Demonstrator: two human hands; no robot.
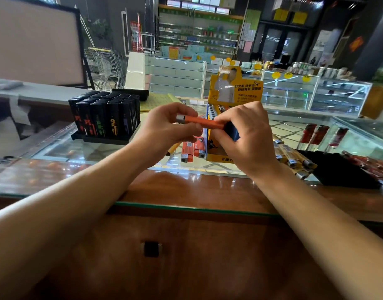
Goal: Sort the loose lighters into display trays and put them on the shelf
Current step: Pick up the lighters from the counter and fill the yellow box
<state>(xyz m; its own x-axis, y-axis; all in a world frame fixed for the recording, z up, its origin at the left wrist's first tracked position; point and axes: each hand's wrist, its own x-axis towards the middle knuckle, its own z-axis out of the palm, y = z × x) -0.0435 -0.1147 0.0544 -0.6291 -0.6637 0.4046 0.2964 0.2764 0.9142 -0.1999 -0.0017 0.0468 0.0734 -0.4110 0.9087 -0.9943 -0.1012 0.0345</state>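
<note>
Both hands are meeting above the glass-topped wooden counter [186, 187], sharing one slim orange plastic lighter with a silver metal cap [200, 122]. The left hand [171, 124] is pinching the capped end between thumb and fingers, while the right hand [244, 131] is curling round the other end; something dark blue is also showing in the right hand's grip, though what it is cannot be told. The lighter is lying level in the air, just in front of the yellow cardboard display tray with a printed backboard [216, 158], which is standing in the middle of the counter.

More loose orange lighters [191, 150] are lying flat on the glass just left of that tray, and a row of tan ones [293, 158] is lying to its right. On the far left a black tray packed with upright black lighters [105, 118] is looking full.

This seems to be the sorting step, with the lighter being turned or checked before loading. The next move probably calls for standing it cap-up and lowering it into a free slot of the yellow tray, without nudging those already seated.
</note>
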